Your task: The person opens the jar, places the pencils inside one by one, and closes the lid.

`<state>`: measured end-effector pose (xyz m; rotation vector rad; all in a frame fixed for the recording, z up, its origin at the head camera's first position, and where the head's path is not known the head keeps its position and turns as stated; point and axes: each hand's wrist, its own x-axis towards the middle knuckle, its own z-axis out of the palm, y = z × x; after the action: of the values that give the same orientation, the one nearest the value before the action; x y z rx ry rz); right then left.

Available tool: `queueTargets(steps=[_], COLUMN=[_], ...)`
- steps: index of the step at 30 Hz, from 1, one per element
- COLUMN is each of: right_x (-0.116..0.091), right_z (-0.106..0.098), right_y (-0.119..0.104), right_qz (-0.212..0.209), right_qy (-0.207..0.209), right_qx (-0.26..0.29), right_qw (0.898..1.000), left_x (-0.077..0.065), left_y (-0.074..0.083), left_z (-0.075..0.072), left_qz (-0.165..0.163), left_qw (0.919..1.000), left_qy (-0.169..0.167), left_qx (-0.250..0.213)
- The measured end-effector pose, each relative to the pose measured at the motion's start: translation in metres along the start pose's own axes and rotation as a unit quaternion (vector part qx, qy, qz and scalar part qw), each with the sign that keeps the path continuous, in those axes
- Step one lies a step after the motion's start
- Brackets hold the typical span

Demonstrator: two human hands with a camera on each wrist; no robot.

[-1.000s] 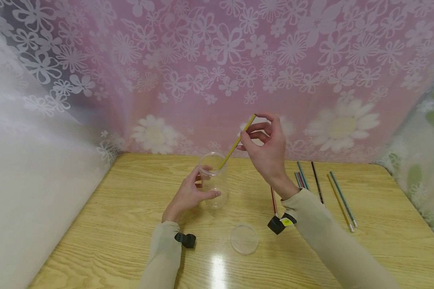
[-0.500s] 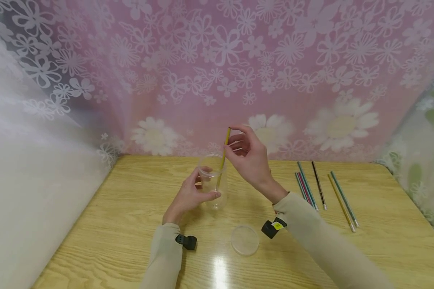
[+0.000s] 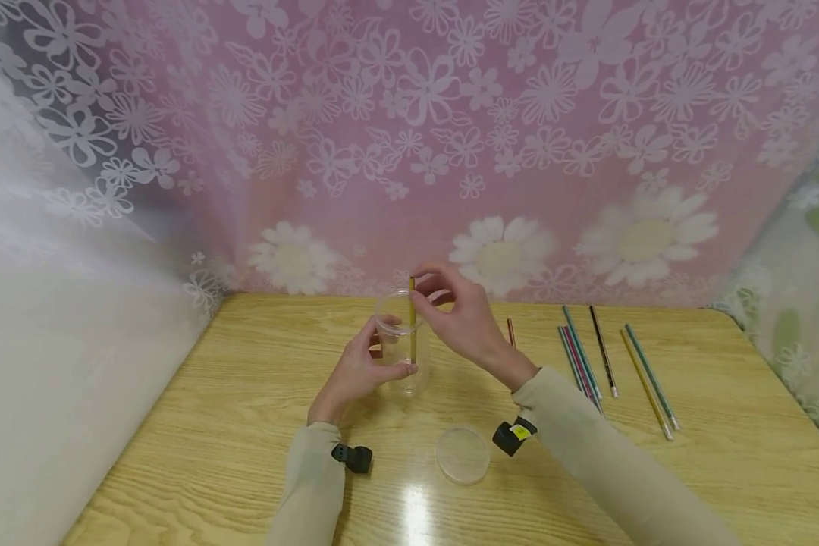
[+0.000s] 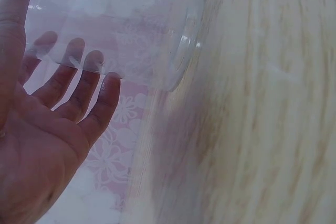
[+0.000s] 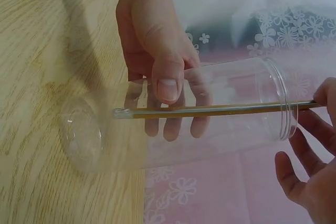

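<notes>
A clear plastic jar stands upright and uncovered on the table, and my left hand grips it around the side. In the left wrist view, the fingers reach along the jar's far wall. My right hand pinches a yellow pencil near its upper end, at the jar's mouth. Most of the pencil is inside the jar, nearly upright. The right wrist view shows its eraser end pointing down, seemingly a little above the jar's bottom.
A clear round lid lies flat in front of the jar. To the right lie several pencils: a teal and pink group, a black one, and a yellow one beside a teal one. A red pencil is partly hidden behind my right wrist.
My right hand has moved left and down, lowering the yellow pencil from a slant at the rim to nearly upright inside the jar. My left hand and the jar have stayed in place.
</notes>
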<state>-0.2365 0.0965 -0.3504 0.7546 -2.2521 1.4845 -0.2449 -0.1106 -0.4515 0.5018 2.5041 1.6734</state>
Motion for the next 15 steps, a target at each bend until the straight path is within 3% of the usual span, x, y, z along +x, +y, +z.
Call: queueTargets(steps=[7, 15], right_x=[-0.0003, 0.0016], right_z=[-0.0003, -0.0017], right_y=[0.0025, 0.0027], right_qz=[0.001, 0.006], right_qy=[-0.047, -0.090], right_qx=[-0.070, -0.103], right_qw=[0.996, 0.991], left_x=[-0.0006, -0.0002], left_y=[-0.0006, -0.0005], left_z=[0.0007, 0.0007], left_qz=[0.006, 0.006], left_qw=[1.0000, 1.0000], left_qy=[0.003, 0.002], left_qx=[-0.004, 0.000])
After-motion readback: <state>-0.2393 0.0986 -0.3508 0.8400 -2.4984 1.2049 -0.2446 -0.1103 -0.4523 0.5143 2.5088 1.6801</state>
